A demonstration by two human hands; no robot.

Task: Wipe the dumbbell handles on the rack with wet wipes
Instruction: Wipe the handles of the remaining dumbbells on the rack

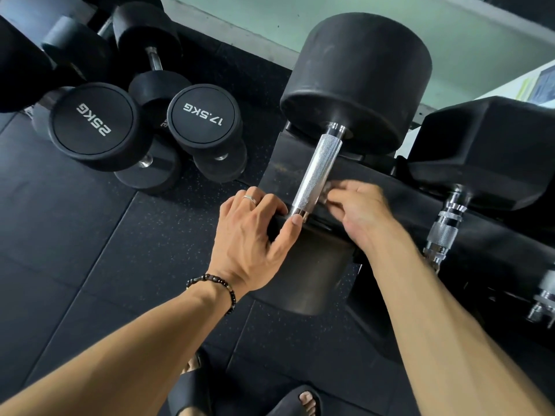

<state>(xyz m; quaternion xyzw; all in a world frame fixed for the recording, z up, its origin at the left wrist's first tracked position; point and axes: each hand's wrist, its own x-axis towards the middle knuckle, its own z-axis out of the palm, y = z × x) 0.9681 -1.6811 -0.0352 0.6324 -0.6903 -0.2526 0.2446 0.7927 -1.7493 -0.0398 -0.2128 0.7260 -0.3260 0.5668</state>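
A large round black dumbbell lies on the black rack (390,190), its far head (357,82) up and its near head (312,271) toward me. Between them runs the knurled chrome handle (318,172). My left hand (249,235) grips the rim of the near head, thumb beside the handle's lower collar. My right hand (357,205) is at the handle's lower right side, fingers curled around a small pale, blurred wet wipe (329,187) that touches the handle.
A black hex dumbbell (486,151) with a chrome handle (444,232) sits on the rack to the right. Round dumbbells marked 25KG (93,121) and 17.5KG (204,115) stand on the black rubber floor at left. My sandalled feet (192,388) are below.
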